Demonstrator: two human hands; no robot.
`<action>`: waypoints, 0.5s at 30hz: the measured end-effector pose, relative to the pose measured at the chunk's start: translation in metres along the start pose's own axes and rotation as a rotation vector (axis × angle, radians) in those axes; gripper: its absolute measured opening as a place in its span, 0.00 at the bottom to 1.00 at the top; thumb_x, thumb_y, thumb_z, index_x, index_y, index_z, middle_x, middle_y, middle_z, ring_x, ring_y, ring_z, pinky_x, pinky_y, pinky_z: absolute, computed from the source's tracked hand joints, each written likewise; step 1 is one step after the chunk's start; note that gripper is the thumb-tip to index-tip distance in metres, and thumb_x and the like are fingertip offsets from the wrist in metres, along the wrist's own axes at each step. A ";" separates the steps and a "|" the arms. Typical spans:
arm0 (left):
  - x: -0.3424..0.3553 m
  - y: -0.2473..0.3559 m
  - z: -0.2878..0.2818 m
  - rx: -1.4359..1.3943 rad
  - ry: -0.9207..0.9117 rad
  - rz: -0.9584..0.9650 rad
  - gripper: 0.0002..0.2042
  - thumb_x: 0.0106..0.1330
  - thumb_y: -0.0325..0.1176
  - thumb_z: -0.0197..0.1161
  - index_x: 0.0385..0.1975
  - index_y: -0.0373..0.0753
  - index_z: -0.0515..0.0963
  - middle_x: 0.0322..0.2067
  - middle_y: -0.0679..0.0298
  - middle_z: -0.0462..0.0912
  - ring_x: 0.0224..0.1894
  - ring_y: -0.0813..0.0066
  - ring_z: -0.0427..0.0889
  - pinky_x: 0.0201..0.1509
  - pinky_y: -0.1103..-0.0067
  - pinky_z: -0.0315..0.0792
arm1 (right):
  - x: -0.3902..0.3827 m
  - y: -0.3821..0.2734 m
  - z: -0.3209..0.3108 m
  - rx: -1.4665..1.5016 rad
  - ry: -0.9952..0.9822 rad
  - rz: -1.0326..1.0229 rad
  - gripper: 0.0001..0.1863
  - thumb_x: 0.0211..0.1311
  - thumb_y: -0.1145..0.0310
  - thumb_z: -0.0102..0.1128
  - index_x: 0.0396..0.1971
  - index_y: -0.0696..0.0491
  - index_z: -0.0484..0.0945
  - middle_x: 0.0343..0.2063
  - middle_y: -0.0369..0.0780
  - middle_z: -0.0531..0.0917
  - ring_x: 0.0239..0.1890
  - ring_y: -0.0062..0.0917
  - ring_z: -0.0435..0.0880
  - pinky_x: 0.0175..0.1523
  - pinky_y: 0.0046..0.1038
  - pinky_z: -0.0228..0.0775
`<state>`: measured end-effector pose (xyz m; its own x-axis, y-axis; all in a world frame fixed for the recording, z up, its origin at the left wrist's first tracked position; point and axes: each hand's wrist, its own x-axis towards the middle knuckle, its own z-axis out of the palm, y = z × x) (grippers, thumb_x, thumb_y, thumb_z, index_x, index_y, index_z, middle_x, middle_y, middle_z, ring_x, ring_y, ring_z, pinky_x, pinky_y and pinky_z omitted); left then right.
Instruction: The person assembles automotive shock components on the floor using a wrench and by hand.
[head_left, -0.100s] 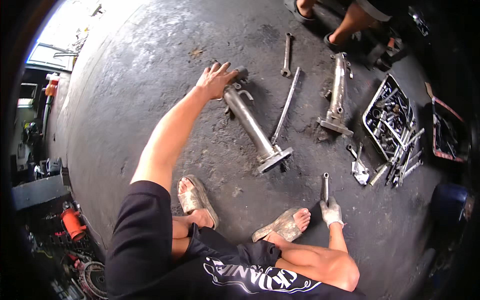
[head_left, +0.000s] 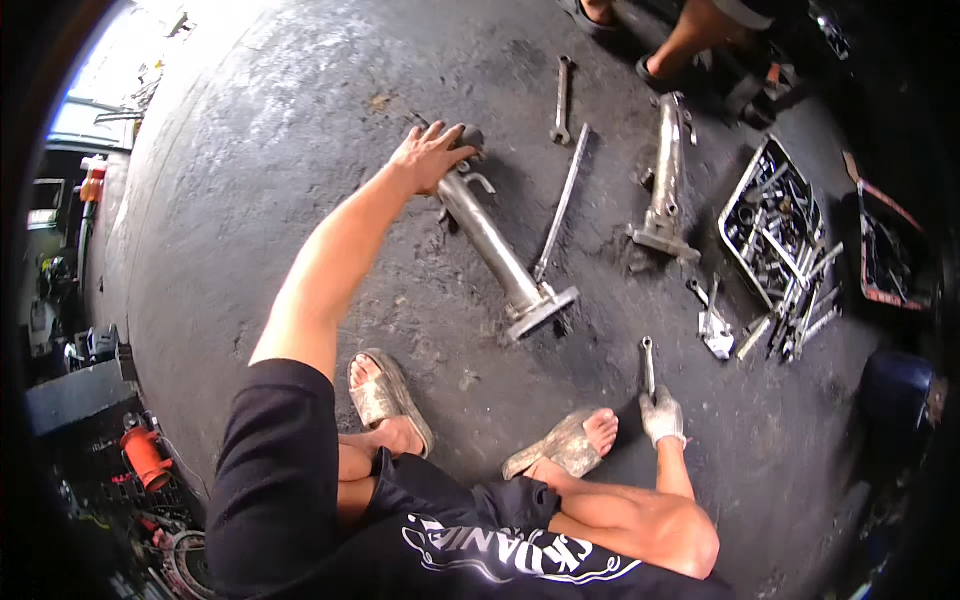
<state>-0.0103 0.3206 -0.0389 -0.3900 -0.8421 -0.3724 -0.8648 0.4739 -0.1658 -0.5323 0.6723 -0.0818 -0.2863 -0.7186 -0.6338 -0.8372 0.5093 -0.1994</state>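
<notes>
A flanged metal cylinder (head_left: pixel 490 237) lies slantwise on the dark floor, its square flange toward me. My bare left hand (head_left: pixel 425 160) bears down on its far end beside a dark end piece, thumb and fingers around it. At lower right, my gloved right hand (head_left: pixel 662 417) grips a wrench (head_left: pixel 649 362) low by its handle, ring end pointing away. The fingers' exact hold on the wrench is partly hidden. Beside the cylinder lies a long thin metal bar (head_left: pixel 566 195), its near end by the flange. Farther off is another wrench (head_left: pixel 562 98).
A second flanged cylinder (head_left: pixel 668 170) lies to the right. Beyond it stand a tray (head_left: pixel 727 208) heaped with sockets and wrenches, and a red-edged box (head_left: pixel 893 297). A white rag (head_left: pixel 716 338) lies near the tools. Another person's legs (head_left: pixel 690 40) are at the top.
The whole view has shifted slightly, so floor objects appear a little higher and farther left. Both hands keep their places on the cylinder and the wrench.
</notes>
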 end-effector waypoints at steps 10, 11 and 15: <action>0.024 0.003 0.017 0.598 -0.238 0.384 0.62 0.35 0.54 0.88 0.77 0.60 0.60 0.84 0.68 0.42 0.85 0.57 0.35 0.83 0.41 0.31 | 0.011 0.013 -0.011 0.050 0.026 0.049 0.25 0.66 0.53 0.65 0.53 0.57 0.79 0.48 0.58 0.86 0.55 0.55 0.84 0.57 0.48 0.76; 0.022 0.001 0.035 0.544 -0.113 0.386 0.60 0.37 0.53 0.87 0.76 0.54 0.61 0.84 0.66 0.42 0.85 0.60 0.37 0.84 0.43 0.32 | 0.011 0.012 -0.007 0.030 0.049 0.048 0.25 0.65 0.54 0.65 0.54 0.56 0.77 0.46 0.57 0.86 0.54 0.56 0.84 0.56 0.49 0.75; 0.006 0.050 0.068 0.394 0.070 0.834 0.48 0.54 0.41 0.80 0.75 0.49 0.60 0.79 0.60 0.55 0.83 0.66 0.50 0.87 0.53 0.37 | 0.013 0.011 -0.001 0.078 0.067 0.165 0.25 0.63 0.54 0.67 0.51 0.57 0.78 0.45 0.58 0.86 0.53 0.55 0.85 0.56 0.49 0.75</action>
<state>-0.0343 0.3572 -0.1116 -0.8674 -0.1970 -0.4570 -0.1309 0.9763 -0.1723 -0.5460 0.6683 -0.0914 -0.4488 -0.6510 -0.6122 -0.7385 0.6559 -0.1561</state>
